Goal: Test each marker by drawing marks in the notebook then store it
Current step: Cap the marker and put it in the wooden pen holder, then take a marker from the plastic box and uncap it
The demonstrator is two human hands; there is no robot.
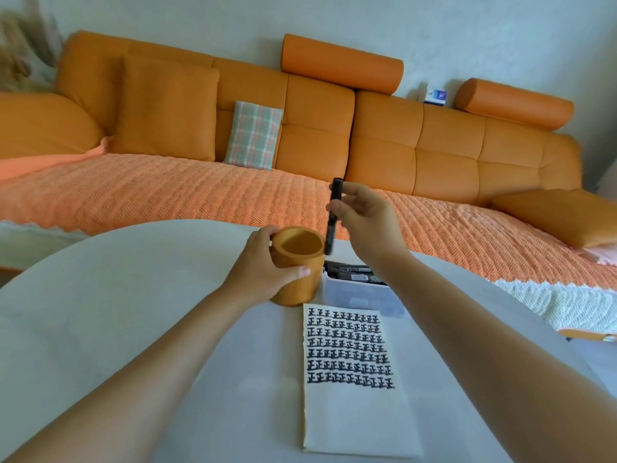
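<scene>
The right hand (362, 215) pinches a black cylindrical marker (334, 215) between thumb and fingertips, nearly upright, its lower end just over the rim of a round ochre ceramic cup (297, 265). The left hand (263, 265) wraps closed around that cup's side, tilting it slightly. Behind the right forearm sits a translucent plastic box (357, 290) holding more markers. A white notebook page (354, 379), its upper half filled with rows of black marks, lies toward the near edge of the pale grey table (117, 312).
</scene>
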